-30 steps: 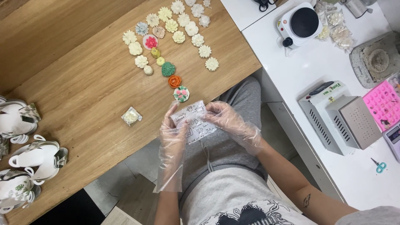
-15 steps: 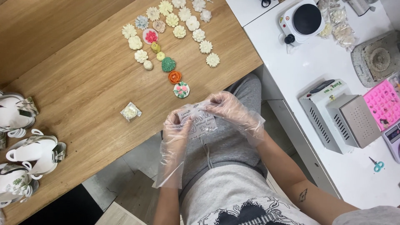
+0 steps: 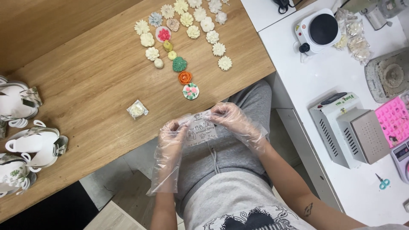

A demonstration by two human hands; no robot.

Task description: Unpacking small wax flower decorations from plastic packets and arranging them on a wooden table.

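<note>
I'm pinching the small printed bag (image 3: 199,130) by its top edge, left hand (image 3: 170,133) and right hand (image 3: 230,119) clamped on opposite corners (gloves are slippery), keeping it taut.

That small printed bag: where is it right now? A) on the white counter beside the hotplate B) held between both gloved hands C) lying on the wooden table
B: the small printed bag is pinched between the left hand and the right hand, just off the wooden table edge.
</note>
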